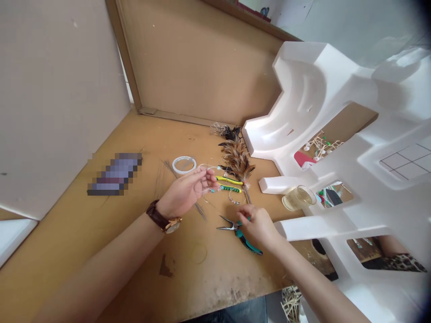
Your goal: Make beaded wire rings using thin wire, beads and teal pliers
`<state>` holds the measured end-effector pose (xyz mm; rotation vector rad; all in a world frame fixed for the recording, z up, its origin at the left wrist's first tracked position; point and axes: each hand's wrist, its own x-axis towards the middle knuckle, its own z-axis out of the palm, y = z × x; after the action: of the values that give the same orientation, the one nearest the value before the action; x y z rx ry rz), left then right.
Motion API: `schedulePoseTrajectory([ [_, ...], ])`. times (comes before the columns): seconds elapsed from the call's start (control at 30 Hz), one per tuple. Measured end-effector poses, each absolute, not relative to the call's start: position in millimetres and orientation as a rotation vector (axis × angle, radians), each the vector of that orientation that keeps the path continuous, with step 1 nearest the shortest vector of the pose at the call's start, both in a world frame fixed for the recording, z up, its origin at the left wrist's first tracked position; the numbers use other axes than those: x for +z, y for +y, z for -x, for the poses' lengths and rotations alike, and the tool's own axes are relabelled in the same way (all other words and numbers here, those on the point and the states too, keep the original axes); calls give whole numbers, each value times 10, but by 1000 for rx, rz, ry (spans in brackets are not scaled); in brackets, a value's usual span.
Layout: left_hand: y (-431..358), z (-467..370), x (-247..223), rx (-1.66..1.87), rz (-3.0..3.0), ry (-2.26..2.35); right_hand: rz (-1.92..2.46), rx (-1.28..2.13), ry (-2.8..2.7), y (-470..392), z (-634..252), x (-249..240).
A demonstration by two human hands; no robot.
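My left hand (186, 190), with a watch (164, 217) on its wrist, is half curled, palm up, around a thin wire loop with small pale blue beads (218, 168). Level with the fingertips lie yellow-green handled pliers (230, 185). My right hand (257, 222) is closed in a pinch; what it holds, if anything, is too small to make out. Below it rest teal-handled pliers (247, 242) with their jaws apart. Thin straight wires (200, 210) lie beneath my left hand, and a white ring-shaped roll (184, 165) sits beyond it.
A brown feather bundle (235, 154) lies behind the pliers. To the right are a glass jar (298, 198) and a large white molded foam piece (303, 107) with openings. A blurred-out dark object (116, 174) lies at left. Through an opening, another person's arm (392, 246) shows.
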<state>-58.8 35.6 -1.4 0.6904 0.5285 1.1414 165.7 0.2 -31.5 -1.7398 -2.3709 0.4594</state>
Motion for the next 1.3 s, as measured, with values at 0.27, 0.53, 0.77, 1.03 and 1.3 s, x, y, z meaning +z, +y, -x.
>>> schedulePoseTrajectory([
  [0.27,354,953,306,1373,-751,589,1756,270,-2744,61,-1054,-438],
  [0.53,343,1135,391,1484,-796,634,1760,210,-2771,44,-626,-597],
  [0.77,335,1132,395,1483,-806,606,1839,211,-2762,164,-703,-653],
  [1.03,316,1128,425,1471,-783,610,1838,285,-2760,369,-764,-632],
  [1.3,335,1096,357,1430,-785,570,1739,333,-2786,338,-381,-575],
])
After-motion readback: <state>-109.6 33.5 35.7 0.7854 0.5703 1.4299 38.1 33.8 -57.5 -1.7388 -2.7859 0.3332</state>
